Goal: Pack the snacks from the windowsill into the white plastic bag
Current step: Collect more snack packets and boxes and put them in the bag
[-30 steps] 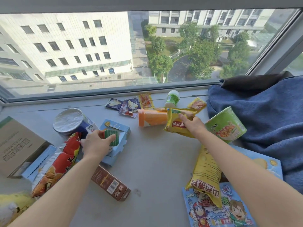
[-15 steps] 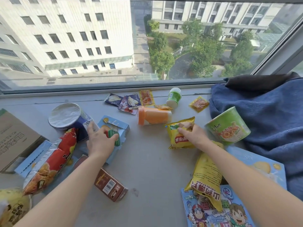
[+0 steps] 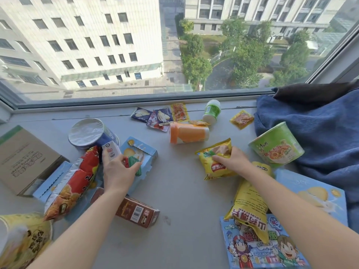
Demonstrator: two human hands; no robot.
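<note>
- Left hand: fingers curled round a small green-striped packet, over the light-blue box.
- Right hand: pinching the top of the yellow chip bag, which lies flat on the windowsill.
- Open grey sill between the two forearms; the orange bottle lies just beyond.
- Right edge: green noodle bowl against the blue blanket.
- White bag: cannot tell.

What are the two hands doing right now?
Left hand: fingers pinch a small green striped packet.
Right hand: fingers grip the yellow chips bag.
</note>
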